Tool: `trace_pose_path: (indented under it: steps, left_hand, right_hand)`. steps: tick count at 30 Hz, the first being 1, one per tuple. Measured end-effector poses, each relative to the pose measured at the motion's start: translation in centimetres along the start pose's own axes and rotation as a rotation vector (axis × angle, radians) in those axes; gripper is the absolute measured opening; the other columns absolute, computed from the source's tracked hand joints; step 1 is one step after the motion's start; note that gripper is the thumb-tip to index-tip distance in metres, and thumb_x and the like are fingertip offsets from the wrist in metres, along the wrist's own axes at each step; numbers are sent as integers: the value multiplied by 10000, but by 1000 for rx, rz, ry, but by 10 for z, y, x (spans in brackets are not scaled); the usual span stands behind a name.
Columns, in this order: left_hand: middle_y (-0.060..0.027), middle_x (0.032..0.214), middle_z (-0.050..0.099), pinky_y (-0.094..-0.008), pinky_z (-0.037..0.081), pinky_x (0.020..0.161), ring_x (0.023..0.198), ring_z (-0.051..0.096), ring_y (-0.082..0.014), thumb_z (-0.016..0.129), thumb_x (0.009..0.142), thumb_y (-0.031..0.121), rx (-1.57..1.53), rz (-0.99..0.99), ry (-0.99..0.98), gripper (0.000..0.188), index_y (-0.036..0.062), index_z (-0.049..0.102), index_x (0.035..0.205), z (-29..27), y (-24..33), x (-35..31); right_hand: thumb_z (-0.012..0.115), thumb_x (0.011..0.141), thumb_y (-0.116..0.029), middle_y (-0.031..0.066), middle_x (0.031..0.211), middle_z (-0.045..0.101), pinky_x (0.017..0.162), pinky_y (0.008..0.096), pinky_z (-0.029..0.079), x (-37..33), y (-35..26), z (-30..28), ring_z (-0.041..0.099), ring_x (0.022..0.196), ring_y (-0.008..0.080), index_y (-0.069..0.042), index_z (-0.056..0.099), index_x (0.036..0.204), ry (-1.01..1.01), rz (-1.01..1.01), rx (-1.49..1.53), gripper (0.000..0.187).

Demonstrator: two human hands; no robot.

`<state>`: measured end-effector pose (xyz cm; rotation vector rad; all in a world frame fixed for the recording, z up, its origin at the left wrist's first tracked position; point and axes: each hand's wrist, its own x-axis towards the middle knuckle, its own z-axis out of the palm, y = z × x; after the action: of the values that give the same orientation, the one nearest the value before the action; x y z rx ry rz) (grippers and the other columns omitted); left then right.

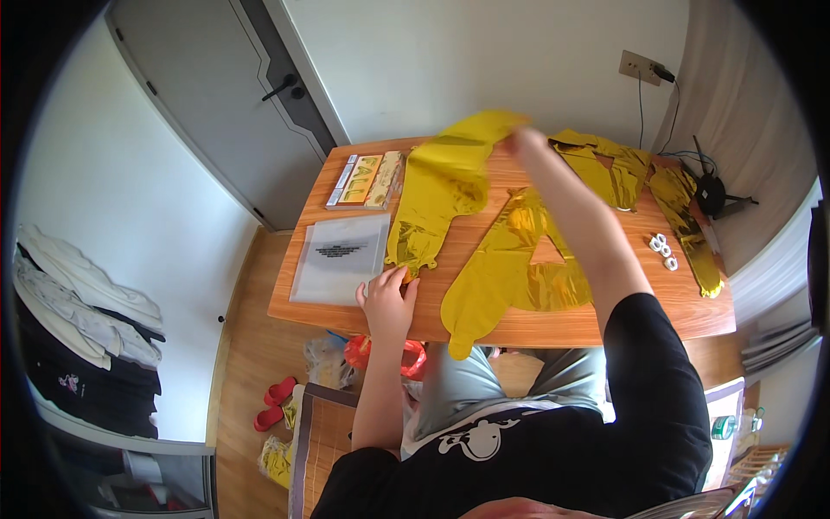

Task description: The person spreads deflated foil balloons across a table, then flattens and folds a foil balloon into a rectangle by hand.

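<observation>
Left hand [389, 296] is pinching narrowly at the lower end of a gold foil [432, 203], on the left half of the desk [425, 322]. Right hand [524, 140] is reaching farther out and holding the upper end of the same foil; blur is hiding how its separate fingers are set. Between the hands, the foil is sloping upward, its upper part bending toward the right hand and its lower part resting just beside a plastic sleeve [340, 259].

Behind the sleeve, a box [365, 182] is lying near the back left edge. Right of the held foil, a holed foil [488, 272] is spreading flat, its rounded tab jutting past the desk's near edge, while the right forearm is passing above its right side. A far foil [596, 173] is lying along the back, and a side foil [686, 225] is running down the right end. Between the holed foil and the side foil, white rings [664, 250] are sitting in a small cluster. A black router [711, 195] is standing at the back right corner. On the floor, red slippers [275, 404] are lying to the left.
</observation>
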<state>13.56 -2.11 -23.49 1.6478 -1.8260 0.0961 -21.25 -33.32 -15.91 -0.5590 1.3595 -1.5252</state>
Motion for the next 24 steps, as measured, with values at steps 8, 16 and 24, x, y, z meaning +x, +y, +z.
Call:
trace_pose_path:
  steps: [8, 16, 24]
  left_hand:
    - [-25, 1171, 737, -542, 306, 1134, 1151, 640, -231, 783, 897, 304, 6, -50, -18, 322, 135, 750, 1170, -10, -9, -9]
    - [-92, 1180, 741, -536, 326, 1133, 1125, 667, -293, 819, 866, 326, -102, -75, 30, 673, 105, 541, 1438, -9, -21, -8]
    - [-79, 1217, 723, -465, 371, 1089, 1165, 640, -252, 793, 880, 251, -214, 152, 53, 520, 104, 620, 1348, -27, 10, -16]
  right_hand:
    - [613, 1052, -232, 59, 1103, 702, 829, 307, 504, -64, -189, -74, 632, 928, 187, -2, 628, 1147, 246, -998, 283, 249]
    - [677, 991, -143, 119, 1065, 740, 848, 398, 567, -183, -114, -138, 708, 961, 300, -116, 685, 1264, -553, -1210, -972, 274]
    - [721, 923, -65, 176, 1185, 696, 896, 447, 576, -243, 16, -236, 684, 1067, 371, -88, 666, 1318, -961, -845, -1148, 399]
